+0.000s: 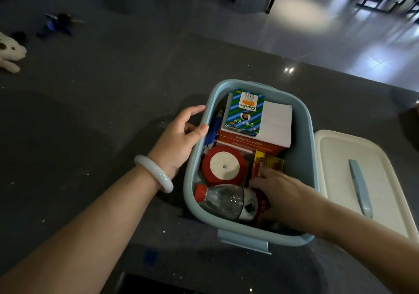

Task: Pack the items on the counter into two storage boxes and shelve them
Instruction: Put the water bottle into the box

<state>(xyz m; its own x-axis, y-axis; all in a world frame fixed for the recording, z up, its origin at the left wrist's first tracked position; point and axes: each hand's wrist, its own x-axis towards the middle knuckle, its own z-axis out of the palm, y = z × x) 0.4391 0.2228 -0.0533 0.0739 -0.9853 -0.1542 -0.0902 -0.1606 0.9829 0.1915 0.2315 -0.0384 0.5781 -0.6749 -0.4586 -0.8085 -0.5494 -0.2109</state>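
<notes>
A light blue storage box [308, 121] stands open on the dark counter. Inside lie a green-and-blue striped packet [246, 112], white paper [277, 123], an orange-red carton [247, 143], a red spool with a white centre [224, 166], a blue pen [214, 130], a yellow sachet [271, 162] and a clear plastic bottle [224, 199] with a red cap, on its side. My left hand [179, 139] grips the box's left rim, thumb over the edge. My right hand [283, 194] reaches into the box, fingers on the bottle's labelled end and the yellow sachet.
The box's white lid [344, 180] with a blue handle lies flat just right of the box. A white plush toy [11, 51] and a small blue and dark object [60, 24] sit far left on the counter. The counter's far edge runs behind the box; chairs stand beyond.
</notes>
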